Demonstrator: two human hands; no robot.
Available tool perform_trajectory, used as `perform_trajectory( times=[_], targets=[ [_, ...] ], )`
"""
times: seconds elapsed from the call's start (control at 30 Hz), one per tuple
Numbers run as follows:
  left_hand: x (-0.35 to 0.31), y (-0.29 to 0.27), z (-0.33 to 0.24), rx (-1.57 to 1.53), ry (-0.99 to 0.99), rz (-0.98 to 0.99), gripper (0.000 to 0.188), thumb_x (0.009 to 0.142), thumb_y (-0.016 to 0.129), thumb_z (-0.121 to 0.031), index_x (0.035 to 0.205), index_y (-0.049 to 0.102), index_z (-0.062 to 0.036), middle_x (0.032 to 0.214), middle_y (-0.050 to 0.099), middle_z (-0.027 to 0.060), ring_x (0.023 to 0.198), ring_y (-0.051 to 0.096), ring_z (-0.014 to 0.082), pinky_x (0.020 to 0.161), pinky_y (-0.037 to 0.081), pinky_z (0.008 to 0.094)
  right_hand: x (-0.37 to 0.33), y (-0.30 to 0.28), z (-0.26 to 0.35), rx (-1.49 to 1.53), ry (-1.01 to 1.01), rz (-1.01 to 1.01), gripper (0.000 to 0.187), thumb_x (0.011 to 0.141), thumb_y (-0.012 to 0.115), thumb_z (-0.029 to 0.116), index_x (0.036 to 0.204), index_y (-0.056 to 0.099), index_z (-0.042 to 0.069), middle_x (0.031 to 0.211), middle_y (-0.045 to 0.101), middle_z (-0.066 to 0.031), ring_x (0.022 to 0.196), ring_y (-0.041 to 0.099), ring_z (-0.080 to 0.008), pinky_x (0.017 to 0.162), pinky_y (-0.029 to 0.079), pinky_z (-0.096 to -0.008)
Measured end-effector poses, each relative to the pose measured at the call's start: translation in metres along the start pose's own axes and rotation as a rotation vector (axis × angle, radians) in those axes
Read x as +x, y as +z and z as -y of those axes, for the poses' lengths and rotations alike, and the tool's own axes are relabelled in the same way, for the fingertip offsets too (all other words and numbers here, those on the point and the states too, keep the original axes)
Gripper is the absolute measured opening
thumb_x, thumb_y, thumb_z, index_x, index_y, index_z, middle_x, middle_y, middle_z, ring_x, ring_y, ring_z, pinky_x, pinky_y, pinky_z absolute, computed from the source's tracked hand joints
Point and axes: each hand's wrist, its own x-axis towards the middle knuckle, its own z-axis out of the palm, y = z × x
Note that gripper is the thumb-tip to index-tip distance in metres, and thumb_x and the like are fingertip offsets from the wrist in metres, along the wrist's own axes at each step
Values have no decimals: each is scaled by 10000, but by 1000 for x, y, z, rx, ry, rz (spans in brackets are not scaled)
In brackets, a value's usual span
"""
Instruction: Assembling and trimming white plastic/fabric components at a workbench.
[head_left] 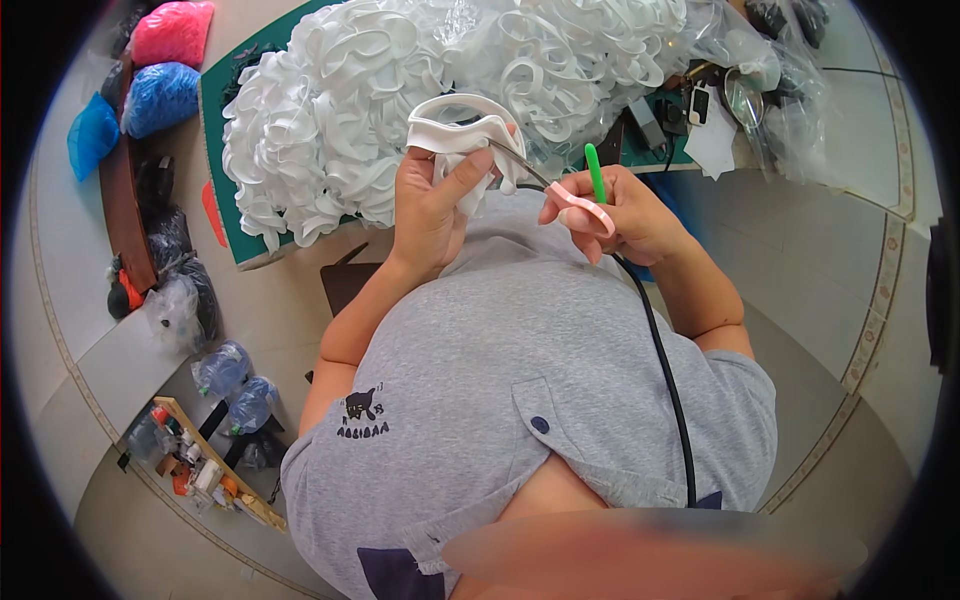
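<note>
One white rubber piece (455,125) sits clamped in my left hand (432,205), above my chest. My right hand (620,215) is closed around scissors (590,195) touching it. Beyond, a white heap (400,90) covers the green table (225,150); pink bag (172,32) and blue bag (160,97) hold bulging stuff.

a pale tiled floor (800,260) is seen beneath a worktable (215,120) covered by a green mat, its edges bent by the wide lens. a patterned border strip (880,300) is laid into the tiles at right. at upper left, pink (172,32) and blue bags (160,98) are stacked beside a dark wooden bench (122,195), with dark bags (172,235) below them. clear plastic bags (235,385) and a wooden tray (215,470) of small items are set on the floor at lower left. the scene is evenly lit by soft daylight, and few shadows are cast.
</note>
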Motion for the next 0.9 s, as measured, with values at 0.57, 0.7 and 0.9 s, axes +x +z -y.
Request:
perform_trajectory(
  times=[0.57,0.7,0.9],
  targets=[
    [1,0,9,181,-136,21,256,843,661,-84,1077,612,7,940,660,66,844,618,123,782,482,270,45,11,8,-471,-649,-286,314,790,730,39,1047,551,14,850,610,-37,759,582,-61,678,502,-196],
    [2,-3,11,270,-102,-2,222,841,666,-93,1043,640,-5,927,661,43,842,608,99,764,474,259,46,14,3,-544,-698,-361,322,777,744,42,1039,560,19,839,598,-10,765,563,-43,689,486,-176],
    [11,-13,3,815,48,-31,193,772,657,-100,945,654,-15,837,672,70,755,615,130,693,471,280,41,13,3,-599,-640,-399,298,776,742,31,1019,570,15,852,584,3,788,543,-30,699,471,-158]
  ],
)
